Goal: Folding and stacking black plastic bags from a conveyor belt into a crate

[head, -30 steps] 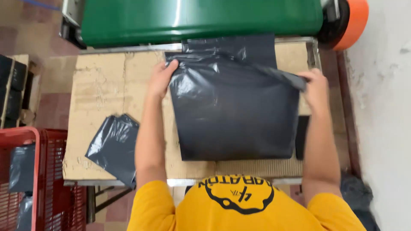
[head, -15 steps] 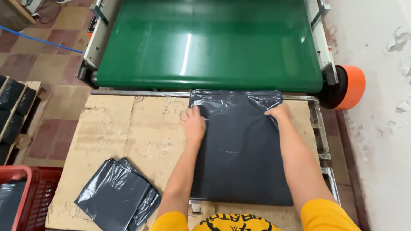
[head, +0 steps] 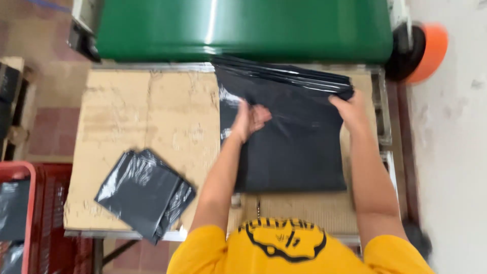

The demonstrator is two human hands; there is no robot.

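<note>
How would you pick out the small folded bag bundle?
Start at the cardboard-covered table below the green conveyor. Near its front left corner lies the folded black bag bundle, by the red crate. Unlike the large stack, no hand touches it.

Reddish floor tiles (head: 50, 127), whitish wall (head: 451, 152)

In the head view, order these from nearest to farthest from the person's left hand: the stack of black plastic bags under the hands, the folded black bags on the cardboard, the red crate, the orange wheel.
1. Stack of black plastic bags: under the left hand, touching it.
2. Folded black bags: lower left, on the cardboard.
3. Orange wheel: upper right, beside the green conveyor belt.
4. Red crate: far lower left, beyond the table edge.
</note>
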